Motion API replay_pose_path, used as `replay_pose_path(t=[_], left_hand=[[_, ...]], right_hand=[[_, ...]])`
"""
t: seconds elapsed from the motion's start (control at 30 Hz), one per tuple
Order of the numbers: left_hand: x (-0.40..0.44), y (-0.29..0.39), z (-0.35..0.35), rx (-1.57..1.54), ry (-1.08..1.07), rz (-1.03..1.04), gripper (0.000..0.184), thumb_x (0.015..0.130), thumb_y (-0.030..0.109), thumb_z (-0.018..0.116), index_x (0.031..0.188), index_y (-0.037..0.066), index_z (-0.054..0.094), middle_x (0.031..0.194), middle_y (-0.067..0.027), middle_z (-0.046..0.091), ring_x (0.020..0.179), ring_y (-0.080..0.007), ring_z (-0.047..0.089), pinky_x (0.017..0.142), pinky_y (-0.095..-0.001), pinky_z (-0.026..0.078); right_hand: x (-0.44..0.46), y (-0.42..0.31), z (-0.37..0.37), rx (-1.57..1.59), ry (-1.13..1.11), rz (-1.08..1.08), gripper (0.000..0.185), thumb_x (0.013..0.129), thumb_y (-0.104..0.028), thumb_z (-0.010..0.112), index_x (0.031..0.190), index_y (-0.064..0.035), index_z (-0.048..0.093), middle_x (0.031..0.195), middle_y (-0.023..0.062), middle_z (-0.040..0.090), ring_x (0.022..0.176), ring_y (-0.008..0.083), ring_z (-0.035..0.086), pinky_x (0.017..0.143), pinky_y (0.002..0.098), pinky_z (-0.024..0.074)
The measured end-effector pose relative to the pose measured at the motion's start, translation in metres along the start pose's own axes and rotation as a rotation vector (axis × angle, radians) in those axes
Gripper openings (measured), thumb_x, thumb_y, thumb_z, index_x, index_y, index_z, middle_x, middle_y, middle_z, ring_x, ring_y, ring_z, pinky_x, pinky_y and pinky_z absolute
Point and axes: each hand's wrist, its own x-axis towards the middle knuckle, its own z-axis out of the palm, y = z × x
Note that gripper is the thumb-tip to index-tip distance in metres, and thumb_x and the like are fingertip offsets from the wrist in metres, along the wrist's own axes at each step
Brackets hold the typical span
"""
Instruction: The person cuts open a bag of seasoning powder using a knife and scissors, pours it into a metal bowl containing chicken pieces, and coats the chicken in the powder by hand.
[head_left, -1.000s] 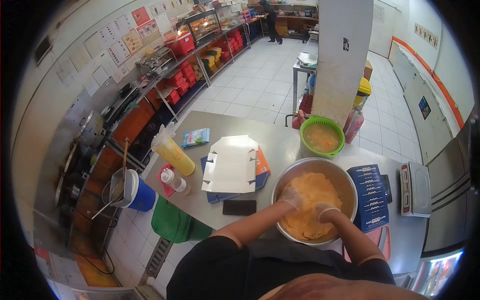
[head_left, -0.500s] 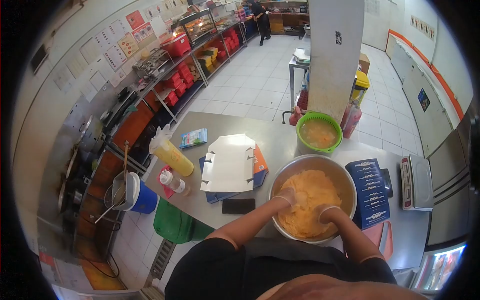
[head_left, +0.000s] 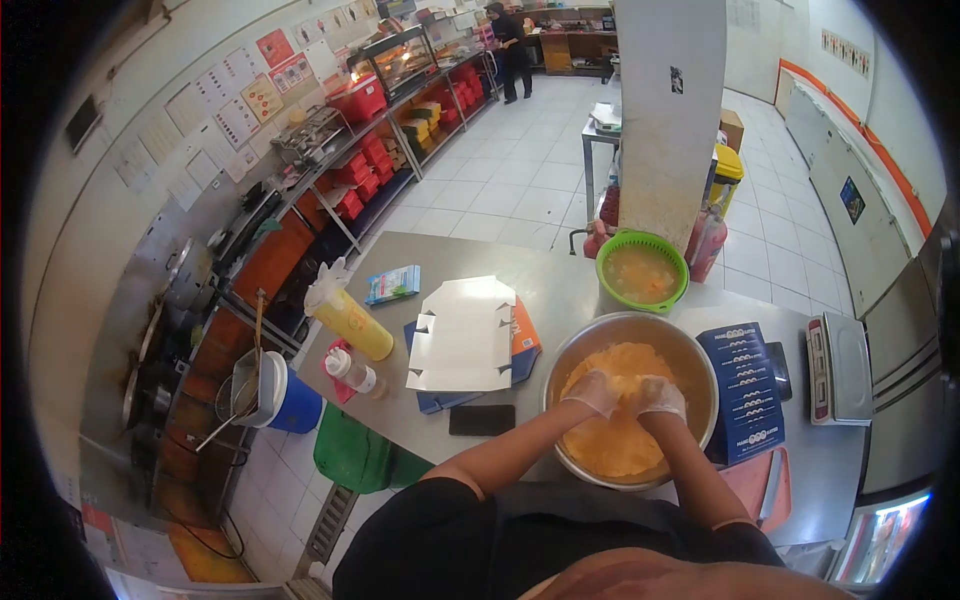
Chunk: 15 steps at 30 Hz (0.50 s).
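Note:
A large steel bowl (head_left: 706,420) holds orange-yellow breading flour (head_left: 615,445), a loose powdery heap. Both my hands wear clear plastic gloves and are inside the bowl, close together over the far half of the flour. My left hand (head_left: 594,392) has its fingers curled inward. My right hand (head_left: 660,396) faces it from the other side, fingers bent too. Between them shows a pale, flour-covered mass; whether it is a coated piece or only flour I cannot make out.
Behind the bowl stands a green colander (head_left: 684,270) in cloudy liquid. Folded dark blue boxes (head_left: 740,390) and a scale (head_left: 848,370) are at right. White cardboard (head_left: 462,335), a phone (head_left: 482,420), a squeeze bottle (head_left: 352,372) and a yellow-filled container (head_left: 355,325) lie left. A person (head_left: 508,50) stands far off.
My hands have come up out of the flour and closer together, toward the bowl's far side. The distant person has changed posture and position slightly.

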Motion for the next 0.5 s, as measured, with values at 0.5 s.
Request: replay_pose_path(t=[0.5], left_hand=[[-0.015,0.029,-0.046,-0.2,0.043,-0.408,0.022,0.077,0.019,0.07,0.091,0.002,0.075,0.098,-0.0253,0.071,0.092,-0.0411,0.07,0.084,-0.0479,0.056]], right_hand=[[0.011,0.003,-0.009,0.014,-0.033,-0.035,0.034,0.094,-0.036,0.056,0.109,-0.0095,0.072,0.109,0.0202,0.071,0.102,0.0364,0.069,0.089,0.0472,0.0544]])
